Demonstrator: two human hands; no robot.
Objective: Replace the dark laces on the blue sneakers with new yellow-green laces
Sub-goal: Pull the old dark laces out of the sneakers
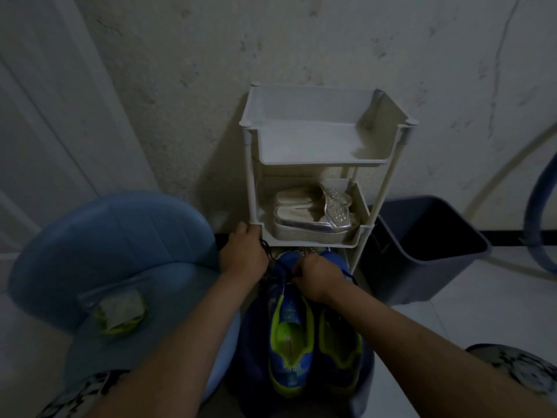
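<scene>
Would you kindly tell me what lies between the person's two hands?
In the head view, strands of the dark laces lie between the left hand and the right hand, over the front of the blue sneakers.

Forearms [168, 342] bare, uncovered up to frame edge; black-and-white mottled fabric [518, 366] covering both knees.

Sneakers [289, 336] before the rack [304, 140], chair [114, 236] left, bin [422, 251] right.

Blue sneakers [289, 336] lie at 6 o'clock. At their toes, the left grip [244, 257] and right grip [319, 277] pinch a dark lace [268, 254]. A white rack [316, 159] stands at 12, a grey bin [428, 267] at 3 and a blue stool [120, 236] at 9.
</scene>
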